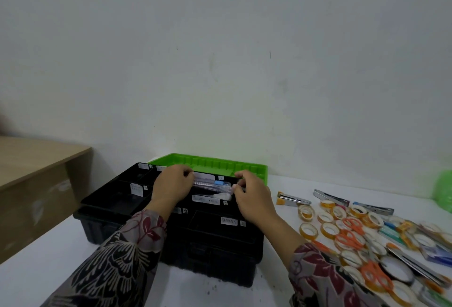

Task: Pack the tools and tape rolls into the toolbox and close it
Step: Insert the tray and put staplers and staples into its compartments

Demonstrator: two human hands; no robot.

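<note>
**Both hands hold clear packet over open toolbox**

White table (44, 253) against a plain wall. A tan wooden counter (36, 160) stands at the left edge.

The black toolbox (220, 253) sits centre on the table, with its green lid (220, 162) open and lying back on the far side. A black divider tray fills the top.

To the right of the box is a loose pile of tape rolls (330, 229), mixed with orange scissors (352, 224). Metal staplers (293, 199) lie at the pile's far edge, and a green bag (442, 191) is at far right.

The left hand (172, 184) and right hand (252, 194), in patterned sleeves, each pinch one end of a clear packet (212, 184). Something blue-tipped is inside it. The packet is over the tray's far-right compartment; whether it touches the tray is unclear.

White labels are on the tray. Number tags read "3", "1" and "2", and the near-right one looks like "STAPLES". The rest are too blurred to read.
</note>
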